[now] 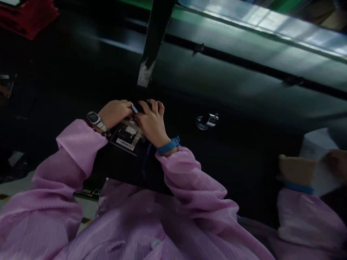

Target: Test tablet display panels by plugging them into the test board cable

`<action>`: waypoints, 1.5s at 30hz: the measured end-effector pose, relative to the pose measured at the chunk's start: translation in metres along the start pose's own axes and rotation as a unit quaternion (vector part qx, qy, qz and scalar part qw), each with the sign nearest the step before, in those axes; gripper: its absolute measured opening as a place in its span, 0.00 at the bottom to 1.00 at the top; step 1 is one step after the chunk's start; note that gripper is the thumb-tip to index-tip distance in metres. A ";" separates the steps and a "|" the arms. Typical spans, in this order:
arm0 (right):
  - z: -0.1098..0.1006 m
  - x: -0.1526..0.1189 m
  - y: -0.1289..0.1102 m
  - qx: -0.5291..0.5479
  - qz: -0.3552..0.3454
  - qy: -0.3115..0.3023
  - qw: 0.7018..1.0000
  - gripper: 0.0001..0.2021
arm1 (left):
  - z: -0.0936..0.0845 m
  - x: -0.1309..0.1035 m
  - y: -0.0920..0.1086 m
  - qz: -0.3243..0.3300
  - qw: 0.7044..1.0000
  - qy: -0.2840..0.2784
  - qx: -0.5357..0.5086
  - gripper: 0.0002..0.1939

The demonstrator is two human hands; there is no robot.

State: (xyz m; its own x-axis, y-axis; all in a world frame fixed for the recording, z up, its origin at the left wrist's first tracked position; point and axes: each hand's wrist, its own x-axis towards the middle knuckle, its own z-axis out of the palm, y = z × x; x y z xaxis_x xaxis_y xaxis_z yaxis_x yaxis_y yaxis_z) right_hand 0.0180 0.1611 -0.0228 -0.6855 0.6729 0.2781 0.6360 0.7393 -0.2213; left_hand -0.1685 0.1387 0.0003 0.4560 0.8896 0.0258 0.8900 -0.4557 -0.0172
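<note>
A dark flat electronic device [125,136] with a pale block and a white barcode label lies on the black work surface before me. My left hand [116,111], wearing a watch, is closed at the device's far end, its fingertips at a small shiny strip [134,108]. My right hand [152,122], with a blue wrist strap [168,146], rests over the device's right side. Its fingers are curved and apart, with the thumb close to the strip. The fingertips partly hide the far end of the device.
A small clear and silver object [207,121] sits to the right on the black surface [230,155]. A dark post [155,39] stands beyond my hands. Red material [29,18] is at the far left. At right, another person's blurred hand [296,169] is beside a white sheet [320,144].
</note>
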 end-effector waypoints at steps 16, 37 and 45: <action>0.004 0.000 -0.002 -0.025 -0.032 0.008 0.999 0.15 | 0.004 0.002 -0.010 0.019 0.993 -0.009 -0.116 0.18; -0.002 0.002 -0.004 0.013 -0.026 -0.042 0.999 0.15 | 0.005 0.006 0.000 0.030 0.998 -0.018 -0.059 0.16; 0.007 0.003 -0.005 0.022 -0.032 -0.016 0.999 0.14 | 0.004 0.007 0.006 0.029 0.998 -0.041 0.023 0.18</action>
State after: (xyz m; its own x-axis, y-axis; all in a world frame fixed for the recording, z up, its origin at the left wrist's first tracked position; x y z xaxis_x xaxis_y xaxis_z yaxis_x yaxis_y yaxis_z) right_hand 0.0105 0.1601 -0.0273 -0.7362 0.6235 0.2632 0.5740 0.7813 -0.2453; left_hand -0.1597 0.1422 -0.0039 0.5040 0.8618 -0.0581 0.8597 -0.5070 -0.0619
